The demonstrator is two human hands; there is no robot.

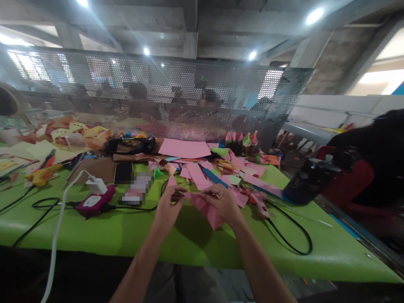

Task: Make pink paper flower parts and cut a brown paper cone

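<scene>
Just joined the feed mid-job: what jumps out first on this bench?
At the centre, the left hand and right hand pinch a folded pink paper piece just above the bright green table. Behind them lies a scatter of pink paper sheets, and to the left a white charger sits on a magenta power strip with black cables trailing. A perforated metal screen closes off the back.

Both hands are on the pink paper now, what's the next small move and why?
Probably press the fold flat: the left hand and right hand pinch the pink paper along its top edge, and its lower point hangs loose above the green table.
</scene>
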